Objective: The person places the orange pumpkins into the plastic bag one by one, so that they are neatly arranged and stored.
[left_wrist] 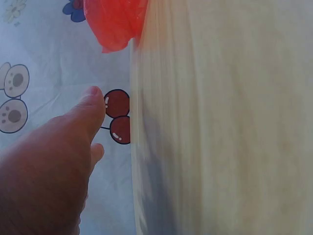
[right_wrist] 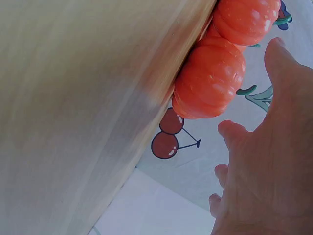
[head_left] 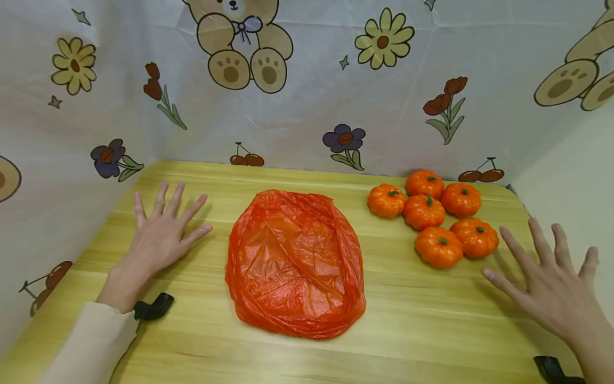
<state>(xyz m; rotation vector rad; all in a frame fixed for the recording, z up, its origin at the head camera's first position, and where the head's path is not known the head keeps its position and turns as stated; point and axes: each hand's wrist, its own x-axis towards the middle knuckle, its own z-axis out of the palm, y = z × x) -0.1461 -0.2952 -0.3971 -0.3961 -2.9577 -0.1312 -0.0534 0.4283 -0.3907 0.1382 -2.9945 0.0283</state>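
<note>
A thin red plastic bag lies spread on the table, its edge rolled into a rough ring. To its left, my left hand has its fingers straight and spread and holds nothing. In the left wrist view the left hand shows its thumb, with part of the bag beyond. Several small orange pumpkins with green stems sit in a cluster right of the bag. Beside them my right hand is spread, holding nothing; in the right wrist view it is apart from the nearest pumpkin.
The wood-grain table meets a white cloth printed with bears, flowers and cherries at the back and left. A pale wall stands at the right. Black curved pieces sit at both wrists.
</note>
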